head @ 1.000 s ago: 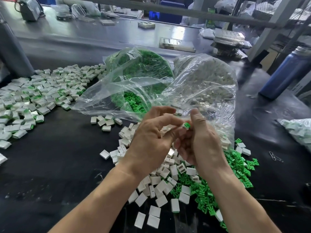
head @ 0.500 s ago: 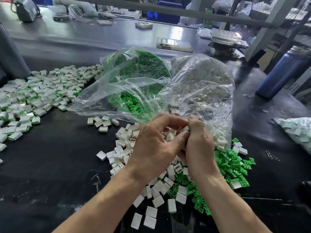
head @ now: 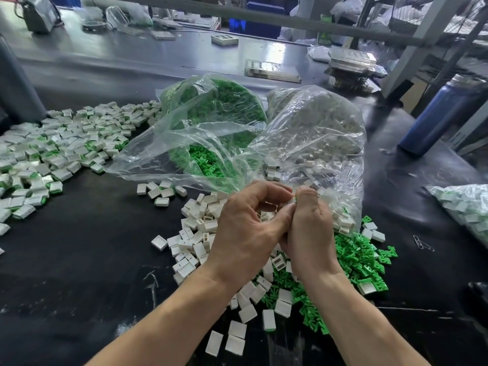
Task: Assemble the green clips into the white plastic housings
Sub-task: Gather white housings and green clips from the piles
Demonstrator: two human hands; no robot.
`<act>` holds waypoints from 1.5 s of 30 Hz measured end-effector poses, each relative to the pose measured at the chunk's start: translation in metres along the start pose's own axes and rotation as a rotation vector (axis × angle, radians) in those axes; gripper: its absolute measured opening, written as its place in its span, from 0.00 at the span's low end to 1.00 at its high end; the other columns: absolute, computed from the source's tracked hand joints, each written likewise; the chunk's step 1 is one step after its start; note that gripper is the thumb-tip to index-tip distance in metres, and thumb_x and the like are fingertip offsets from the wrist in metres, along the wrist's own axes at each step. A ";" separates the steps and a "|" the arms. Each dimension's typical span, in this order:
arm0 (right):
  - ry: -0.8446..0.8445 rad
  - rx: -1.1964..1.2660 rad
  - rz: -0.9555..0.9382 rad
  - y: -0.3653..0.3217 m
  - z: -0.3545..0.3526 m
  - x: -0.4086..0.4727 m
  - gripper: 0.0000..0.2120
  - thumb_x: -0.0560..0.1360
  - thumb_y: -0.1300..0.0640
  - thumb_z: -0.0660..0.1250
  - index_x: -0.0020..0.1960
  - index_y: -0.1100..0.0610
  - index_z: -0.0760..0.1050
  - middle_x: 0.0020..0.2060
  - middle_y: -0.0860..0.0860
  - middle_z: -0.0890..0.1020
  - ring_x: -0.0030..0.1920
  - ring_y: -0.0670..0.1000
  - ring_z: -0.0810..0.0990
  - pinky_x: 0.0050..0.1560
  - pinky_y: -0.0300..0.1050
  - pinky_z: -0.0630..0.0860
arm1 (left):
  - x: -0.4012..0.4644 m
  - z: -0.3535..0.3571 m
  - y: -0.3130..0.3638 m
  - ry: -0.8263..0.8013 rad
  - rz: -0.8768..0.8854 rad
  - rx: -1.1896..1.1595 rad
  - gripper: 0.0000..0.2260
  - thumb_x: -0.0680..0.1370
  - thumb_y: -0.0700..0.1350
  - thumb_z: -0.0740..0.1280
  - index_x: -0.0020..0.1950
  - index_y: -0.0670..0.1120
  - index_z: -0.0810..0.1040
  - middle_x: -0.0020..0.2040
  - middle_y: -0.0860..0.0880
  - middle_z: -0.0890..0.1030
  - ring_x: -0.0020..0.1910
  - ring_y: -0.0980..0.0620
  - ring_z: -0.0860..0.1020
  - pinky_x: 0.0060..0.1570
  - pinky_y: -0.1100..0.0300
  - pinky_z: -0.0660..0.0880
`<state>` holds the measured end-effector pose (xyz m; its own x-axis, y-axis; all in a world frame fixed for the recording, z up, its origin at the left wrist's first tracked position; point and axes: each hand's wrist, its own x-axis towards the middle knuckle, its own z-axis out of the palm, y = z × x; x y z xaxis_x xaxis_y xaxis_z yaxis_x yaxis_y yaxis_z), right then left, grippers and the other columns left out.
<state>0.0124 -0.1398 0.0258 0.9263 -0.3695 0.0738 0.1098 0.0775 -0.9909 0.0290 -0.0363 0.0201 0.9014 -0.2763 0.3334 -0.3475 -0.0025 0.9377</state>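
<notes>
Above the loose parts, left hand [head: 245, 233], right hand [head: 309, 231] still pressed together.

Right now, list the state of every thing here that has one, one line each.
left hand: fingers curled, pinching a small part against the right hand
right hand: fingers curled on the same part
bag of green clips: open, lying on its side
bag of white housings: open, housings spilling out
assembled pile: loose, spread out at left
blue bottle: upright
</notes>
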 end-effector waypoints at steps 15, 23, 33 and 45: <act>-0.111 -0.154 -0.140 -0.012 -0.024 0.007 0.21 0.86 0.44 0.59 0.43 0.56 0.80 0.30 0.50 0.78 0.27 0.45 0.71 0.25 0.34 0.66 | 0.006 -0.016 -0.003 0.071 -0.082 -0.104 0.02 0.79 0.43 0.74 0.50 0.49 0.84 0.45 0.51 0.86 0.45 0.53 0.85 0.46 0.62 0.81; -0.200 -0.372 -0.225 -0.008 -0.033 0.013 0.01 0.79 0.51 0.72 0.50 0.47 0.83 0.40 0.47 0.85 0.38 0.45 0.82 0.37 0.38 0.76 | 0.010 -0.025 -0.005 0.053 -0.116 0.009 0.03 0.78 0.44 0.75 0.48 0.51 0.83 0.43 0.54 0.86 0.42 0.57 0.84 0.44 0.66 0.80; -0.117 -0.689 -0.110 -0.005 -0.066 0.032 0.09 0.80 0.43 0.71 0.43 0.46 0.82 0.37 0.45 0.84 0.31 0.39 0.79 0.30 0.30 0.72 | 0.030 -0.109 -0.020 0.260 -0.363 0.724 0.05 0.80 0.47 0.73 0.49 0.57 0.79 0.43 0.58 0.82 0.40 0.60 0.80 0.34 0.64 0.75; -0.155 -0.853 0.096 -0.015 -0.090 0.041 0.08 0.75 0.41 0.75 0.41 0.43 0.83 0.31 0.45 0.84 0.24 0.39 0.74 0.31 0.39 0.71 | 0.036 -0.117 -0.030 0.408 -0.399 1.045 0.06 0.78 0.48 0.75 0.54 0.52 0.82 0.49 0.50 0.85 0.48 0.46 0.81 0.53 0.48 0.80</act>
<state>0.0159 -0.2393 0.0339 0.9632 -0.2615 -0.0614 -0.2209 -0.6408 -0.7353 0.1019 0.0668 0.0154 0.9436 0.2475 0.2200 0.1046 -0.8531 0.5111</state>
